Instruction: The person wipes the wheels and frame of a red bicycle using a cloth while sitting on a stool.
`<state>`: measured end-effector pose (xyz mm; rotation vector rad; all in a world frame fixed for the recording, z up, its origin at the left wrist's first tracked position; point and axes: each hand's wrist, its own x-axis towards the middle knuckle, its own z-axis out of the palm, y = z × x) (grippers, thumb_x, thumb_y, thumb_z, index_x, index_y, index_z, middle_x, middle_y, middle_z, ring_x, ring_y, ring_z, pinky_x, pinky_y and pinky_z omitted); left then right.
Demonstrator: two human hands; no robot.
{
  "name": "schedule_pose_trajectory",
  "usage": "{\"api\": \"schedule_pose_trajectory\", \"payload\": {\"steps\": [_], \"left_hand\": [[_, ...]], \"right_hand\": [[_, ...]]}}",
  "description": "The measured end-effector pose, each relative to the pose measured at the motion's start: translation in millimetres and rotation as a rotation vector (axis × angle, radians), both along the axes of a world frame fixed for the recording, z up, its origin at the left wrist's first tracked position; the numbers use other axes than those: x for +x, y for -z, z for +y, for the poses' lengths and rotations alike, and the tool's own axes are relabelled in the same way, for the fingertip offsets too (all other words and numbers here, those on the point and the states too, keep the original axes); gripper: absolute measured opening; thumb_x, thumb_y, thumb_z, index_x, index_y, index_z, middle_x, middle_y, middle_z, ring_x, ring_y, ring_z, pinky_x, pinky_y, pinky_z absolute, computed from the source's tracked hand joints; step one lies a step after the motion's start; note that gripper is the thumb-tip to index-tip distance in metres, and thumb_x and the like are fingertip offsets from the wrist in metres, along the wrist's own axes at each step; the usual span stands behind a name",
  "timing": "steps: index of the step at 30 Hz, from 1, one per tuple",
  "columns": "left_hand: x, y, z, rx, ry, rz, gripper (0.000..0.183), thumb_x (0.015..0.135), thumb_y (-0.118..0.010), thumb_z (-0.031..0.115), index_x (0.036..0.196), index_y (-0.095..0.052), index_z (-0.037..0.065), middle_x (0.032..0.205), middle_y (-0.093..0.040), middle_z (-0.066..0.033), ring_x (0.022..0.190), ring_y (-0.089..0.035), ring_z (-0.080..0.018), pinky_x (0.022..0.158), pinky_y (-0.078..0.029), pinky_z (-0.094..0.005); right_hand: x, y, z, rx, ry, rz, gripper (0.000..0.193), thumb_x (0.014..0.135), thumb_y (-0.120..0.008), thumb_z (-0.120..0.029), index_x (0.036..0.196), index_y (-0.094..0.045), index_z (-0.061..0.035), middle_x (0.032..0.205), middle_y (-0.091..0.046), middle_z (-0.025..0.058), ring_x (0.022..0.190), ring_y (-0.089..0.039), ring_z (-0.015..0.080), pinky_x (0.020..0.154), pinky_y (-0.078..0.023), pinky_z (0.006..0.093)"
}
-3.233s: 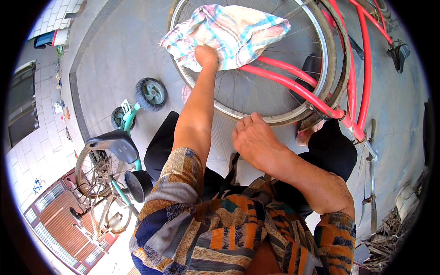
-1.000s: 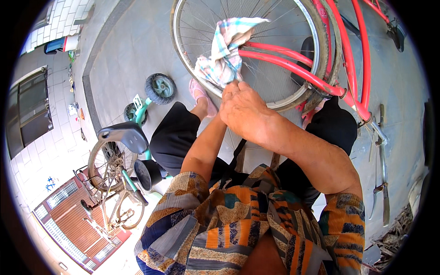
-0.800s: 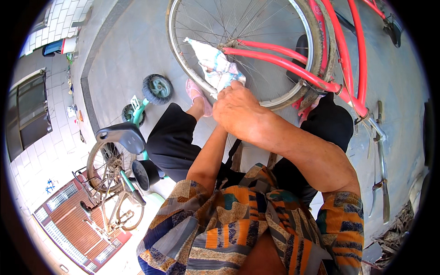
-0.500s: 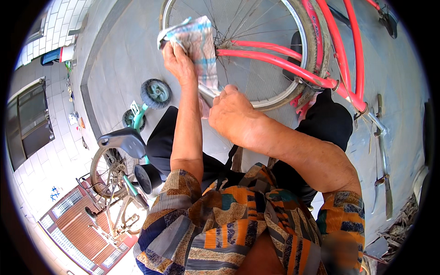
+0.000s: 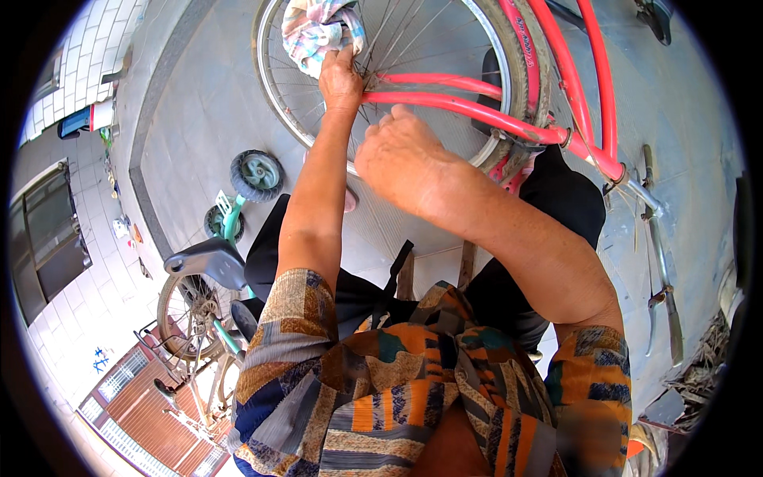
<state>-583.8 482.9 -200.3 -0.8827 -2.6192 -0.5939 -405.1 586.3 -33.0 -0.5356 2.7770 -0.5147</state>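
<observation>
Left hand pinches checked cloth, which sits bunched at 12 o'clock off its fingertips; no clear long axis. Cloth overlaps bicycle wheel spokes, 11 o'clock from right hand, so left's nearer. Right, 5 o'clock from left, curls; can't tell if it grips the rim.

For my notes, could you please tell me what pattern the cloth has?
The cloth is plaid, in white, blue and pink; it shows best in the head view.
</observation>
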Motion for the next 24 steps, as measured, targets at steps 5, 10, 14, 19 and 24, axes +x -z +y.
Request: {"api": "schedule_pose_trajectory", "payload": {"steps": [5, 10, 14, 19, 24], "left_hand": [[44.1, -9.2, -39.0, -0.076, -0.01, -0.212, 0.013, 0.08, -0.059, 0.009, 0.091, -0.066, 0.01, 0.083, -0.06, -0.0173, 0.075, -0.06, -0.0394, 0.066, -0.048, -0.048], [101.7, -44.7, -66.1, -0.006, 0.048, -0.516, 0.01, 0.082, -0.062, 0.008, 0.089, -0.068, 0.007, 0.082, -0.062, -0.016, 0.071, -0.061, -0.0336, 0.064, -0.049, -0.041], [118.4, -99.8, -75.0, 0.351, 0.023, -0.804, 0.007, 0.081, -0.064, 0.0, 0.087, -0.066, -0.002, 0.094, -0.059, -0.0077, 0.075, -0.059, -0.0171, 0.063, -0.048, -0.0291], [129.6, -138.3, -88.0, 0.33, 0.222, -0.763, 0.004, 0.079, -0.066, -0.003, 0.082, -0.064, -0.002, 0.119, -0.052, -0.0079, 0.105, -0.053, -0.0181, 0.084, -0.047, -0.0294], [134.7, -134.8, -88.7, 0.289, 0.352, -0.905, 0.006, 0.08, -0.068, 0.001, 0.084, -0.064, -0.001, 0.124, -0.052, -0.0094, 0.112, -0.051, -0.0197, 0.094, -0.042, -0.0326]], "right_hand": [[-5.1, 1.9, 11.0, 0.044, 0.008, -0.095, 0.018, 0.079, -0.057, -0.01, 0.092, -0.069, -0.0057, 0.097, -0.066, 0.0135, 0.097, -0.062, 0.0271, 0.093, -0.041, 0.0427], [-3.0, 18.9, 5.0, 0.061, 0.007, -0.148, 0.02, 0.081, -0.056, -0.01, 0.095, -0.068, -0.0074, 0.102, -0.066, 0.0136, 0.102, -0.061, 0.0285, 0.095, -0.04, 0.0455], [0.5, 43.4, -3.5, -0.044, 0.226, -0.014, 0.019, 0.08, -0.058, -0.015, 0.094, -0.069, -0.009, 0.097, -0.069, 0.0122, 0.092, -0.065, 0.0275, 0.077, -0.045, 0.0444], [-12.9, 64.5, -20.5, -0.725, 0.526, -0.056, 0.021, 0.079, -0.053, -0.015, 0.088, -0.066, -0.0012, 0.097, -0.066, 0.0216, 0.085, -0.064, 0.0379, 0.072, -0.047, 0.0503], [-6.2, 73.8, -19.5, -1.555, 0.838, -0.556, 0.032, 0.091, -0.055, -0.028, 0.11, -0.059, -0.0016, 0.094, -0.065, 0.0063, 0.083, -0.064, 0.0157, 0.074, -0.051, 0.0305]]}}
